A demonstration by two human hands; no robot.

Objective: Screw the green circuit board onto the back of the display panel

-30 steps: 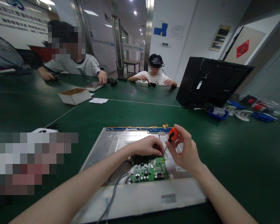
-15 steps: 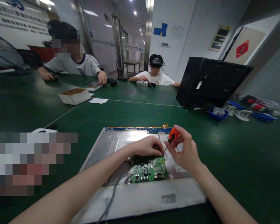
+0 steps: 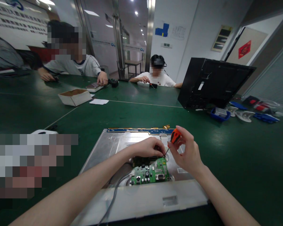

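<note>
1. Circuit board on metal panel, panel on table.
2. Right hand gripping orange-black screwdriver, shaft tilted, tip at board's far right corner.
3. Left hand fingers bunched beside that tip (can't tell if pinching anything).

Dim, cool | ceiling lights | soft glare on tabletop | edges stretched, perhaps blurred

A black monitor stands tilted on the green table, beside a blue tray. Farther left, a white box sits near some paper. Two people sit across.
</note>
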